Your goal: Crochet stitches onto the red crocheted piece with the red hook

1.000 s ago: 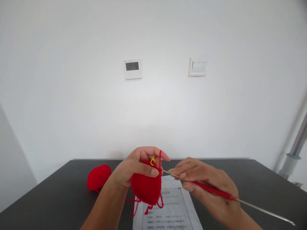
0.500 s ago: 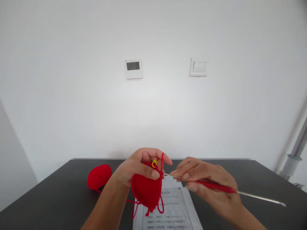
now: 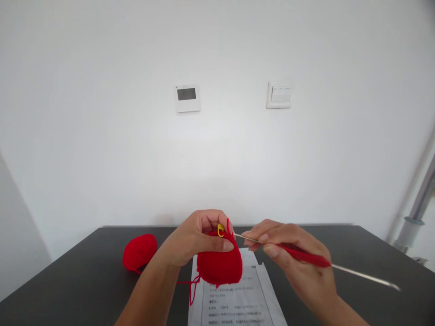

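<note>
A rounded piece of red crochet work (image 3: 220,266) is pinched between the thumb and fingers of my left hand (image 3: 200,237). Clipped near its top edge is a yellow stitch marker (image 3: 220,230). A strand of red yarn passes up over my left index finger. My right hand (image 3: 295,253) grips a double-ended crochet hook by its red handle (image 3: 302,255). One thin metal end points left and meets the yarn at the work's upper right edge; the other sticks out to the right. Whether a loop sits on the hook tip is too small to tell.
A ball of red yarn (image 3: 140,251) rests on the dark table (image 3: 84,267) left of my arm. Printed sheets of paper (image 3: 238,303) lie under the work. Behind is a white wall with a control panel (image 3: 187,98) and a switch (image 3: 279,95); a pipe (image 3: 416,217) stands right.
The crochet work has turned and risen slightly, its rounded edge now swung to the right. The hook tip has moved up a little, and the loop hanging at the work's lower right is out of sight.
</note>
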Motion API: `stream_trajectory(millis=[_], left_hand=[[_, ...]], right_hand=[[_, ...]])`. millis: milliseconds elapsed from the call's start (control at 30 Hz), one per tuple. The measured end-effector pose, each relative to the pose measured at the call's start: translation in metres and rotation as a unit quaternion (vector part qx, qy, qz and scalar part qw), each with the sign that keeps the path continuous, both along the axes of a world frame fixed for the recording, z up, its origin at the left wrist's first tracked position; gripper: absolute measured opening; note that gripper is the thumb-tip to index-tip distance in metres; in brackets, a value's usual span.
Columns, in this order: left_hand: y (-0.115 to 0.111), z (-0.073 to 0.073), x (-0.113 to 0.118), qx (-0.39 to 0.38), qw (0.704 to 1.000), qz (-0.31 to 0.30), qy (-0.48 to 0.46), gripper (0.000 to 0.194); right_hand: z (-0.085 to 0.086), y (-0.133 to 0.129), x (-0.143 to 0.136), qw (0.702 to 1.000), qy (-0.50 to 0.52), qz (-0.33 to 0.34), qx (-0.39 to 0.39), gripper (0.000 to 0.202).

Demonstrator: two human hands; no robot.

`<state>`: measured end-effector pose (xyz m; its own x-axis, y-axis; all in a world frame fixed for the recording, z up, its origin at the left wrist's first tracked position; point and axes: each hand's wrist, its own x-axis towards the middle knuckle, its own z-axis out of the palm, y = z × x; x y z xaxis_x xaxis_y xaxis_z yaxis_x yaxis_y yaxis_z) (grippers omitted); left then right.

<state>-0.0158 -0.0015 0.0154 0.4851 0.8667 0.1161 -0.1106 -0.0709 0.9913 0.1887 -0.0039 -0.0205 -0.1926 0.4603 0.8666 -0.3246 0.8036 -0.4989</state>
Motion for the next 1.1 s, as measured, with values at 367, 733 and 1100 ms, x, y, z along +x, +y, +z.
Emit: stream_trajectory(millis=[367, 733, 1100], left_hand=[[-0.008, 0.004, 0.011, 0.009, 0.998, 0.050, 0.039, 0.040], [-0.012, 0.006, 0.013, 0.082, 0.986, 0.125, 0.079, 0.032], [-0.015, 0.006, 0.013, 0.088, 0.981, 0.131, 0.111, 0.027]], right_hand=[[0.013, 0.005, 0.003, 0.939, -0.152, -0.174, 0.254, 0.010], [0.006, 0.010, 0.010, 0.965, -0.143, -0.157, 0.156, 0.010], [0.001, 0.012, 0.013, 0.995, -0.084, -0.042, 0.020, 0.016]])
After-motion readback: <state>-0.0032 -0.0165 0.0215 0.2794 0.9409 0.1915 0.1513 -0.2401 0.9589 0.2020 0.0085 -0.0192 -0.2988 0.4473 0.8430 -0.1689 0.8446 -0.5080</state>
